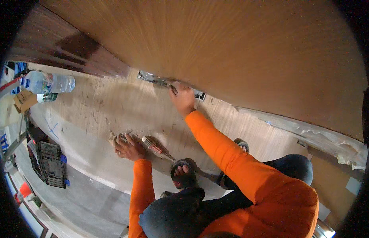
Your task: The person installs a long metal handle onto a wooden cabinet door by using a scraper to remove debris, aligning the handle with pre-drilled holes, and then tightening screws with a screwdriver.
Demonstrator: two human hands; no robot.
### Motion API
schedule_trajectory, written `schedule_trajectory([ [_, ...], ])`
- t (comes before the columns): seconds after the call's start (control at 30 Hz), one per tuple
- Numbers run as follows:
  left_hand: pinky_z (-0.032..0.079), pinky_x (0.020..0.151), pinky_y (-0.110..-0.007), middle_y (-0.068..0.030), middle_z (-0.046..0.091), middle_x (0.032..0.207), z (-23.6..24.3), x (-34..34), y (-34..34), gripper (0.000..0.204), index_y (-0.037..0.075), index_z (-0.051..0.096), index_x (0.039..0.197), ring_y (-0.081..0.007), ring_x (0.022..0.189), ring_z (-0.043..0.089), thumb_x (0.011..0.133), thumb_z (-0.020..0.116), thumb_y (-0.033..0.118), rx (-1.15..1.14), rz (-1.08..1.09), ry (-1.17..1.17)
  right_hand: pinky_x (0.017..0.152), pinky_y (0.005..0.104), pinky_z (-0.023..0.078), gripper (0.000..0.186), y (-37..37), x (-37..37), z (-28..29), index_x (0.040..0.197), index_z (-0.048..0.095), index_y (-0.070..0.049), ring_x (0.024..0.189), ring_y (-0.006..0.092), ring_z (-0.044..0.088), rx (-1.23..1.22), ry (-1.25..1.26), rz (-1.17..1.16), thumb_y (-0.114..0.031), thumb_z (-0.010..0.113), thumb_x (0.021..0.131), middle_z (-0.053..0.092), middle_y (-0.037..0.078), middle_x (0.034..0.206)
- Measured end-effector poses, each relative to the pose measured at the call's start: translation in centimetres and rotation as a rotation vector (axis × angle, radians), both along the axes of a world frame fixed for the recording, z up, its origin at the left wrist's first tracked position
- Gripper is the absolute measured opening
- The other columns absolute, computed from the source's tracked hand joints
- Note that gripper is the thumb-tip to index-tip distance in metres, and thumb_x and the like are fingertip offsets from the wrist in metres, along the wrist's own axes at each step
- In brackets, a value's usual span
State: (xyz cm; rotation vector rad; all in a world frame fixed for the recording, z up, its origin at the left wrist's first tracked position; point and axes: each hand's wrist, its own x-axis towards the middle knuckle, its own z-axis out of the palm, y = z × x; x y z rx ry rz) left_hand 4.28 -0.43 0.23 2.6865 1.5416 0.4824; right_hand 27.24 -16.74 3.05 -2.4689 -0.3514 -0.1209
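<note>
My right hand [182, 97] has curled fingers on a metal fitting [152, 78] set along the foot of the large wooden panel [240, 47]; its fingertips are partly hidden. Down on the floor at centre-left, my left hand [128, 147] has its fingers bent over a small pale object [114, 139] that I cannot make out. A screwdriver with a cream and red handle [156, 146] lies just right of that hand, its tip toward my sandalled foot [181, 172].
A dark wood panel [69, 43] rises at upper left. A large water bottle [57, 82], a cardboard box [25, 101] and an open black tool case [49, 162] stand or lie at left. Crumpled plastic sheeting [311, 127] and brown board [327, 178] edge the right side.
</note>
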Motion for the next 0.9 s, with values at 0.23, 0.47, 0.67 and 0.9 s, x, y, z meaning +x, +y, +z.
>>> schedule_trajectory([
  [0.23, 0.031, 0.102, -0.048, -0.0100, 0.049, 0.135, 0.5, 0.3, -0.4, 0.039, 0.015, 0.056, 0.121, -0.0317, 0.126, 0.043, 0.096, 0.049, 0.044, -0.062, -0.033, -0.024, 0.074, 0.0413, 0.055, 0.020, 0.5, 1.2, -0.7, 0.097, 0.073, -0.013, 0.083, 0.0311, 0.068, 0.083, -0.177, 0.107, -0.025, 0.071, 0.081, 0.071, 0.011, 0.091],
  [0.47, 0.027, 0.104, -0.047, -0.0089, 0.047, 0.137, -2.1, -1.6, 0.7, 0.036, 0.018, 0.055, 0.125, -0.0303, 0.128, 0.039, 0.097, 0.049, 0.040, 0.076, -0.093, 0.124, 0.074, 0.0382, 0.056, 0.018, 1.4, 0.6, -1.2, 0.100, 0.074, -0.017, 0.082, 0.0261, 0.069, -0.076, -0.090, 0.100, -0.020, 0.069, 0.083, 0.072, 0.008, 0.091],
  [0.67, 0.027, 0.104, -0.047, -0.0079, 0.047, 0.138, 0.1, 0.0, -0.4, 0.037, 0.016, 0.054, 0.125, -0.0298, 0.128, 0.040, 0.096, 0.051, 0.039, -0.109, -0.008, 0.005, 0.074, 0.0407, 0.056, 0.027, 1.8, 1.6, -1.0, 0.110, 0.070, -0.018, 0.084, 0.0282, 0.069, -0.032, -0.121, 0.204, -0.025, 0.068, 0.083, 0.072, 0.009, 0.097],
  [0.9, 0.027, 0.103, -0.045, -0.0086, 0.048, 0.138, -0.4, 0.0, -0.4, 0.038, 0.013, 0.053, 0.124, -0.0294, 0.128, 0.040, 0.095, 0.053, 0.037, 0.023, -0.107, 0.129, 0.057, 0.0292, 0.055, 0.019, -2.9, -1.5, -5.9, 0.103, 0.072, -0.008, 0.064, 0.0172, 0.069, 0.609, 0.438, -0.307, -0.012, 0.071, 0.085, 0.073, 0.009, 0.091],
])
